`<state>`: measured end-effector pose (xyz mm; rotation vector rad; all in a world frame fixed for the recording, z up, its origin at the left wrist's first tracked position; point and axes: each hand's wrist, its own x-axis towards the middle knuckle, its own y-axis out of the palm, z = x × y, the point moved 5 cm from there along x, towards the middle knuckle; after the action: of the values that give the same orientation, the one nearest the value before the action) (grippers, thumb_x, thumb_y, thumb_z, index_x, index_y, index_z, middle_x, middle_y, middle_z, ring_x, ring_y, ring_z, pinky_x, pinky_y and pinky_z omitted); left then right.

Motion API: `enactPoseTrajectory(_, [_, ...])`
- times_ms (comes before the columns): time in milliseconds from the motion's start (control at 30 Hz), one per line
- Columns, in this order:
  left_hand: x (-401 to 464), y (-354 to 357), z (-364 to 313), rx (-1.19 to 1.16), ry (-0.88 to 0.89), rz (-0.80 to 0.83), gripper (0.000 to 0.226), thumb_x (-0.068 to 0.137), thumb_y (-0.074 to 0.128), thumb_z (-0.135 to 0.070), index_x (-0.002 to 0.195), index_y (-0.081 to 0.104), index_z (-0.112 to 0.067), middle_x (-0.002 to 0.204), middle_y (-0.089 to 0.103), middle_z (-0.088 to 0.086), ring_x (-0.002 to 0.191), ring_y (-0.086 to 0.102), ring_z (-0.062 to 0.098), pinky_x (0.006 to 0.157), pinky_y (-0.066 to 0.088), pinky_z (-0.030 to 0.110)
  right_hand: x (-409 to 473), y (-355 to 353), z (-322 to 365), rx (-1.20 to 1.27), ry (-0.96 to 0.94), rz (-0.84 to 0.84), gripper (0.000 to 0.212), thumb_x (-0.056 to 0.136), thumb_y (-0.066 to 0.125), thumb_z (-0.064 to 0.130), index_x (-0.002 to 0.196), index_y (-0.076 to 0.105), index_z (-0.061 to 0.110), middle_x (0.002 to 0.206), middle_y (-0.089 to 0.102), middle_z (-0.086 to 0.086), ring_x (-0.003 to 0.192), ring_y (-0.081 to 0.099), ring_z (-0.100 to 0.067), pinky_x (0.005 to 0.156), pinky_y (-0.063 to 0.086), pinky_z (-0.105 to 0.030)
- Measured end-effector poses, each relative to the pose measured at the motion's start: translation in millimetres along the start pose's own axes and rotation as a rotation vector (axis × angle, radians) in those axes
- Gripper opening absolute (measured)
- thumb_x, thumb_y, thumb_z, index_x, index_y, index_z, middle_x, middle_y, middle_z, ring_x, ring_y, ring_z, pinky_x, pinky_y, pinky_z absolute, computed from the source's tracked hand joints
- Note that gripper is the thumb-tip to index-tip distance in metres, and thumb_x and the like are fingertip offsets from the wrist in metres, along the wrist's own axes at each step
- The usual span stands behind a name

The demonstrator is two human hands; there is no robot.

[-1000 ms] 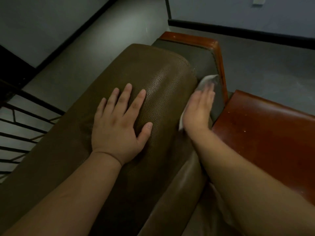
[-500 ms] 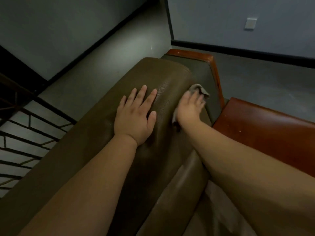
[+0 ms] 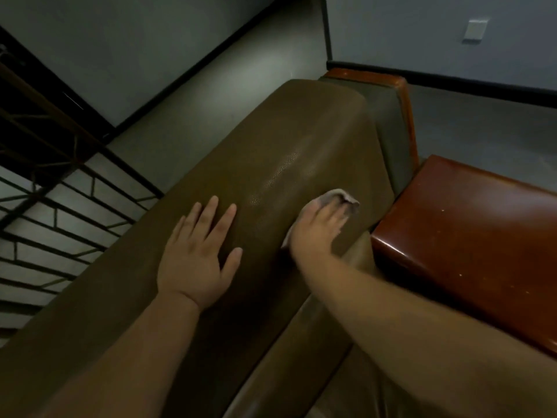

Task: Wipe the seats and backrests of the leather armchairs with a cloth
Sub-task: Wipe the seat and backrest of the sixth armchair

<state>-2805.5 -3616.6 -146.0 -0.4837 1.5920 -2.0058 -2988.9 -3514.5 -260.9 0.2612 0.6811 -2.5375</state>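
R hand point(image 3: 316, 233) presses cloth point(image 3: 340, 197) on backrest point(image 3: 289, 152).

The rounded top of the olive-brown leather backrest point(image 3: 289, 152) runs bare ahead of my left hand point(image 3: 197, 254) to its far end. My right hand point(image 3: 316, 233) sits near the backrest's right edge, where the glossy reddish-brown wooden side table point(image 3: 470, 236) and the orange wooden armrest point(image 3: 407, 116) close that side. A black metal railing point(image 3: 60, 212) stands well apart on the left.

Left grip point(image 3: 197, 260) flat, right grip point(image 3: 316, 233) blurred
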Motion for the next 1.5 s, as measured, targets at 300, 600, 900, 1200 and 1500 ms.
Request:
enactPoseTrajectory(300, [3.5,12.7,4.4,0.003,0.044,-0.154,0.079,0.098,0.035,-0.065,0.168,0.012,-0.035,0.175,0.015,0.007,0.160,0.017,0.032,0.129,0.015,0.051,31.6,11.4,-72.8,-0.011,0.069,-0.051,0.071,0.109,0.018,0.050,0.165,-0.004,0.012,0.173,-0.013,-0.010,0.157,-0.019,-0.026,0.123,-0.015,-0.040])
enactPoseTrajectory(600, [3.2,15.1,5.7,-0.041,0.077,-0.233,0.080,0.095,0.043,-0.061,0.167,0.022,-0.032,0.173,0.023,0.010,0.157,0.025,0.036,0.127,0.022,0.055,-40.7,49.4,-28.5,0.082,-0.224,-0.009,0.089,0.099,0.012,0.064,0.160,-0.019,0.006,0.169,-0.027,-0.008,0.155,-0.027,-0.019,0.125,-0.017,-0.035])
enactPoseTrajectory(900, [2.3,15.0,5.3,-0.048,0.077,-0.264,0.079,0.095,0.044,-0.062,0.166,0.027,-0.031,0.173,0.024,0.010,0.157,0.026,0.036,0.127,0.022,0.054,-5.8,37.0,-56.6,0.124,0.136,-0.088,0.083,0.102,0.001,0.055,0.162,0.007,-0.001,0.171,-0.006,-0.023,0.158,-0.010,-0.033,0.125,-0.014,-0.036])
enactPoseTrajectory(1200, [1.9,15.1,6.0,-0.057,0.073,-0.269,0.079,0.096,0.043,-0.062,0.166,0.026,-0.032,0.173,0.024,0.009,0.157,0.026,0.035,0.127,0.021,0.054,-15.3,40.2,-99.6,0.140,0.267,-0.159,0.071,0.111,0.024,0.045,0.163,0.004,0.000,0.172,-0.002,-0.018,0.160,-0.003,-0.028,0.126,-0.007,-0.033])
enactPoseTrajectory(1500, [0.0,13.5,8.0,-0.103,0.081,-0.246,0.074,0.099,0.037,-0.059,0.166,0.023,-0.034,0.174,0.022,0.007,0.159,0.024,0.033,0.129,0.020,0.052,-71.8,57.4,-1.7,0.009,-0.308,-0.026,0.085,0.104,0.007,0.062,0.162,-0.010,0.002,0.169,-0.020,-0.019,0.157,-0.022,-0.029,0.127,-0.014,-0.041])
